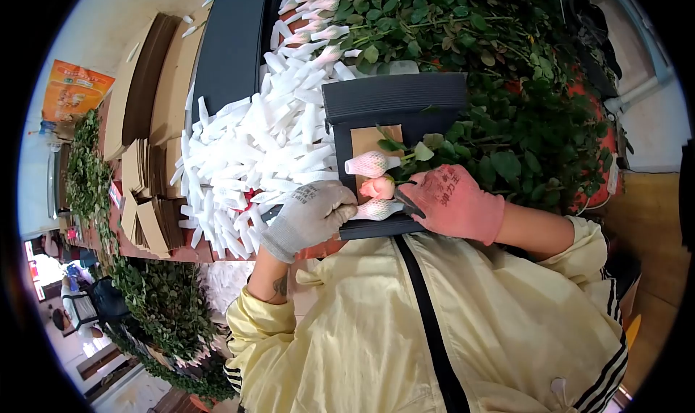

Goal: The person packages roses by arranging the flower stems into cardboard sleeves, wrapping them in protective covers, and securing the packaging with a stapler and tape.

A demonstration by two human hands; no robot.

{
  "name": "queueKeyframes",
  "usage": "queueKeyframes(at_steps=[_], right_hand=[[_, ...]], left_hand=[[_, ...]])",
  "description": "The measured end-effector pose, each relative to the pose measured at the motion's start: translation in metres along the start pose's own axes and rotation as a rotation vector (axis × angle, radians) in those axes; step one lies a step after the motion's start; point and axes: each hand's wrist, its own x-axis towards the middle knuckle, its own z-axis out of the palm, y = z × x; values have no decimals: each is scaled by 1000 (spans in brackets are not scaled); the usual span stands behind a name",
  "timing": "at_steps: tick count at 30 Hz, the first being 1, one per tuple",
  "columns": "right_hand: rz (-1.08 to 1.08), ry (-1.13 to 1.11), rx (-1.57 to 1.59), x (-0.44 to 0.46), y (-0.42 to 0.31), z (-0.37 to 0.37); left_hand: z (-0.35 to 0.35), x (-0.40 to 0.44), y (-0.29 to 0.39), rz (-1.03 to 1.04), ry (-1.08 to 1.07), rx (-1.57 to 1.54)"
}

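Observation:
My left hand [311, 217], in a grey glove, is closed with its fingertips pinching the end of a white foam net sleeve [376, 209] around a rose bud. On the other side of that sleeve, my right hand [455, 204], in a pink glove, is closed at the rose's neck; something dark shows at its fingertips. Just above lies a bare pink rose [378, 187], and beyond it another rose in a foam net [368, 164]. These flowers lie over a black corrugated sheet [394, 98] with a brown cardboard piece [358, 139]. The stems are partly hidden.
Left of the black sheet spreads a heap of white foam sleeves [253, 141]. Leafy rose stems [507, 131] cover the right side. Sleeved roses [318, 15] lie at the back. Folded cardboard [148, 196] and a dark board [232, 51] stand at the left.

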Motion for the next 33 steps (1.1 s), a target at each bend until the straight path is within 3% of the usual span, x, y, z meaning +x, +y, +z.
queueKeyframes(at_steps=[2,3,5,9,11,14,16,18,20,21,22,24,26,28,33], right_hand=[[-51,163,5,0,1,4],[-50,163,5,3,0,-2],[9,-167,56,12,-2,-17],[-35,-149,35,10,0,-5],[-63,37,21,5,3,5],[-8,-5,97,7,3,2],[-5,1,99,6,2,2],[1,15,102,7,2,-3],[-32,-71,140,12,0,-12],[-34,-68,143,12,-1,-13],[-104,7,83,10,-3,-14],[-173,79,24,10,-5,-12],[-228,192,51,11,-4,-8],[-227,242,29,9,-4,-6],[-237,429,-20,8,-3,-6]], left_hand=[[-5,2,11,-233,-109,-40],[-4,2,9,-232,-109,-40],[0,2,1,-119,-103,-56],[-7,9,-16,-29,-222,-208],[-12,5,-23,-13,-204,-243],[-21,-5,-31,35,-176,-261],[-35,-14,-35,-29,-178,-79],[-55,-41,-57,-206,-88,-127],[-69,-63,-49,-445,79,69],[-70,-66,-34,-477,173,323],[-67,-67,-19,-481,171,325],[-48,-64,8,-258,366,348],[-9,-55,28,71,255,286],[21,-35,64,175,231,549],[47,-20,74,-7,177,416]])
